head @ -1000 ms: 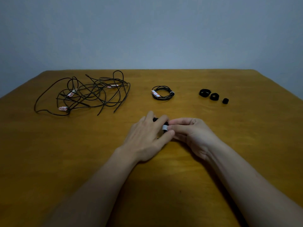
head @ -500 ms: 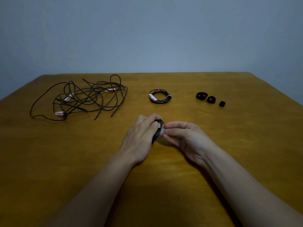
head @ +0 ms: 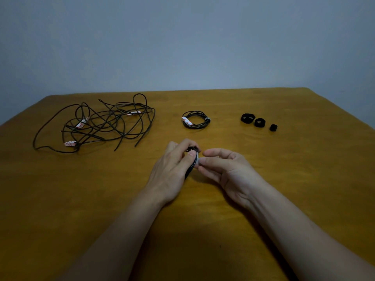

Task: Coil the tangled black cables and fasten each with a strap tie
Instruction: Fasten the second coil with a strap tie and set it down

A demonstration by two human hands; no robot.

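Note:
My left hand (head: 172, 169) grips a small coil of black cable (head: 191, 151) at the table's middle, fingers curled over it, most of the coil hidden. My right hand (head: 223, 169) pinches a grey strap tie (head: 197, 160) at the coil's right side. Behind them lies a finished coil (head: 195, 119) with a white-and-red label and a grey tie. A tangle of black cables (head: 101, 124) with several white-and-red labels spreads over the far left. Three rolled black strap ties (head: 258, 122) sit in a row at the far right.
The wooden table (head: 284, 179) runs to a grey wall behind. Its far edge lies just beyond the cables and ties.
My left hand has turned the coil up on edge and curled tighter over it. My right hand's fingers keep pinching the tie at the coil's side. The view has shifted slightly.

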